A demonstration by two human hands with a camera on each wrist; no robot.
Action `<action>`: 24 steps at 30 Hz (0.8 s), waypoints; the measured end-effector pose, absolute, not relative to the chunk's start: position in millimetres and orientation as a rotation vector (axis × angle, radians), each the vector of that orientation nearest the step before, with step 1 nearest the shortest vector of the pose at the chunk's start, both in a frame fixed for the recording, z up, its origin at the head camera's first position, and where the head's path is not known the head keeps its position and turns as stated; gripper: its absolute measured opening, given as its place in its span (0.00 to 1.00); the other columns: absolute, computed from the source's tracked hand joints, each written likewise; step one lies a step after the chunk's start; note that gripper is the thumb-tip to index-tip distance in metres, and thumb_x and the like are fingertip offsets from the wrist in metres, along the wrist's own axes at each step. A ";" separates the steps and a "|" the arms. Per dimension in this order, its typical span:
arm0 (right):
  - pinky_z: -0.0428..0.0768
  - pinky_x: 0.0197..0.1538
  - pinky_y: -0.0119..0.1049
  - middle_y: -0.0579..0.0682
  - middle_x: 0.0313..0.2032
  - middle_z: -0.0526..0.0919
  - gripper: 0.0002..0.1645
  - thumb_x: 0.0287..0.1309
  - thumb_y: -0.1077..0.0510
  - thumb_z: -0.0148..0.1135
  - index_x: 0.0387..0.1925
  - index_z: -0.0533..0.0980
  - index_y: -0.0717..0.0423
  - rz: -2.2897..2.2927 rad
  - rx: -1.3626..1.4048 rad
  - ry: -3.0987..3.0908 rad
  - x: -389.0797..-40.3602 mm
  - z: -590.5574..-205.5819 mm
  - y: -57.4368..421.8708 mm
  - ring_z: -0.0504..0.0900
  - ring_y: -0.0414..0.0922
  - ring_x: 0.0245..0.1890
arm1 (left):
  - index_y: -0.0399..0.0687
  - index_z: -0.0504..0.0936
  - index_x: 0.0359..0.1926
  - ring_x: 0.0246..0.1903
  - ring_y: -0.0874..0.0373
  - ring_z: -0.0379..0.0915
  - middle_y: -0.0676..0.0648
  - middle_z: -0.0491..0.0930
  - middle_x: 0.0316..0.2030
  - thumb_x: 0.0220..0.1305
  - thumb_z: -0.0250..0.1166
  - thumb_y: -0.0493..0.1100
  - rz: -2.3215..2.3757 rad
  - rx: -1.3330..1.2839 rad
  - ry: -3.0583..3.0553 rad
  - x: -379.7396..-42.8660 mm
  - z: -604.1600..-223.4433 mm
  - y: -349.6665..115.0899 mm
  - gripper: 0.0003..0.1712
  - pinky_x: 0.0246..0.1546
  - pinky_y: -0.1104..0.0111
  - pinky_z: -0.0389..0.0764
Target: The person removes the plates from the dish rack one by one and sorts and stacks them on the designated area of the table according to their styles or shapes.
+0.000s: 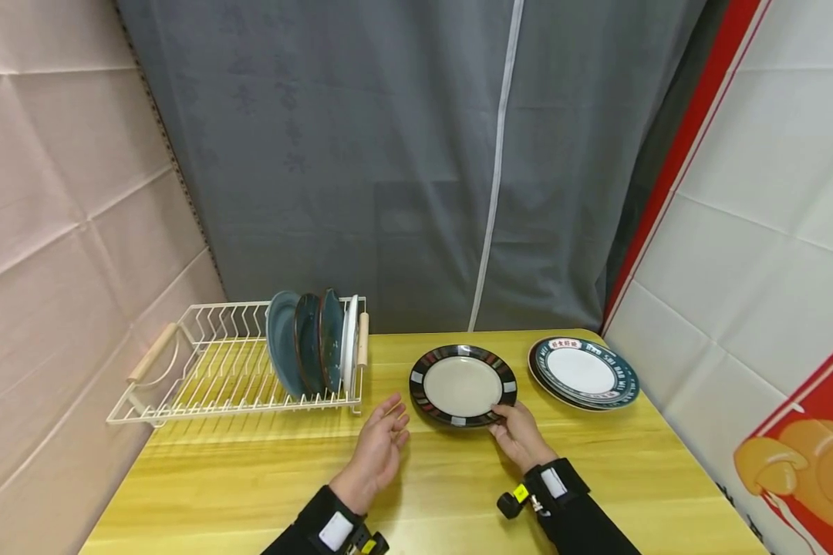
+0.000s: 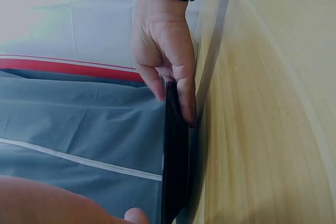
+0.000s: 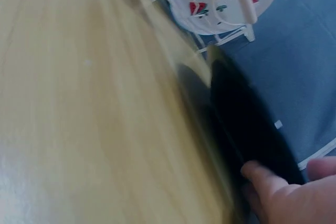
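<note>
My right hand (image 1: 517, 438) pinches the near right rim of a plate (image 1: 462, 385) with a cream centre and a dark, patterned border. In the right wrist view the plate's dark underside (image 3: 252, 119) tilts above the wood, fingers beneath it and thumb on the other side. To the left of this plate, my left hand (image 1: 380, 447) is held with fingers loosely extended and nothing in it, apart from the rim. The left wrist view shows the plate edge-on (image 2: 176, 156), close over the tabletop, with the right hand (image 2: 165, 51) gripping its far end.
A cream wire dish rack (image 1: 229, 370) with wooden handles stands at the left, several plates upright in its right end, among them a blue plate (image 1: 284, 343). Stacked plates (image 1: 625, 385) lie at the right. A grey curtain (image 1: 389, 154) hangs behind the wooden table (image 1: 250, 493).
</note>
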State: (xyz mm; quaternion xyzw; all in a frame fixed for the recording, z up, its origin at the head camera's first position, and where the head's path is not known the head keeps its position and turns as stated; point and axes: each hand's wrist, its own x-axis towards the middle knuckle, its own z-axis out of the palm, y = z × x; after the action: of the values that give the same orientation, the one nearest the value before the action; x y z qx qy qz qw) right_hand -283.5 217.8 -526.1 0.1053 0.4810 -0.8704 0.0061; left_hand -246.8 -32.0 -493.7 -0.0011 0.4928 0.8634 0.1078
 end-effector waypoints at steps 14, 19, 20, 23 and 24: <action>0.64 0.63 0.35 0.66 0.64 0.59 0.45 0.69 0.65 0.43 0.77 0.31 0.57 -2.531 0.419 1.975 -269.1 -499.1 236.2 0.64 0.46 0.56 | 0.37 0.53 0.74 0.70 0.39 0.47 0.34 0.51 0.72 0.68 0.43 0.31 2.520 0.007 1.463 -242.9 -488.9 -35.2 0.33 0.70 0.53 0.55; 0.49 0.77 0.47 0.68 0.76 0.36 0.42 0.72 0.67 0.37 0.77 0.29 0.60 -2.572 0.256 1.949 -260.2 -484.4 221.4 0.45 0.58 0.74 | 0.37 0.54 0.73 0.64 0.48 0.56 0.37 0.55 0.70 0.71 0.42 0.33 2.515 0.022 1.485 -240.9 -485.1 -39.4 0.30 0.60 0.64 0.64; 0.49 0.77 0.48 0.68 0.75 0.36 0.42 0.72 0.67 0.37 0.77 0.29 0.60 -2.591 0.231 1.915 -259.1 -482.1 217.1 0.44 0.59 0.75 | 0.37 0.54 0.73 0.63 0.49 0.56 0.38 0.56 0.70 0.72 0.41 0.34 2.520 0.025 1.478 -240.8 -483.6 -40.7 0.29 0.59 0.66 0.65; 0.50 0.77 0.48 0.68 0.75 0.39 0.41 0.73 0.67 0.38 0.77 0.32 0.59 -2.616 0.193 1.836 -254.5 -475.2 203.3 0.45 0.59 0.75 | 0.38 0.55 0.72 0.64 0.49 0.56 0.40 0.58 0.68 0.72 0.41 0.34 2.542 0.045 1.453 -241.3 -477.1 -45.9 0.29 0.62 0.63 0.63; 0.51 0.77 0.48 0.68 0.75 0.41 0.41 0.72 0.67 0.39 0.77 0.33 0.59 -2.621 0.185 1.812 -252.9 -472.9 198.7 0.45 0.59 0.75 | 0.38 0.55 0.72 0.64 0.49 0.56 0.41 0.59 0.68 0.73 0.41 0.34 2.553 0.053 1.449 -241.6 -474.5 -48.1 0.28 0.64 0.61 0.61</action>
State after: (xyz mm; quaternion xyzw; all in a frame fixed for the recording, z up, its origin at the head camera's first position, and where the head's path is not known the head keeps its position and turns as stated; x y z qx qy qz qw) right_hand -252.9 198.7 -472.9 0.0581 0.5676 -0.8209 -0.0253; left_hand -241.6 -48.1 -474.5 0.0179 0.4910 0.8649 0.1027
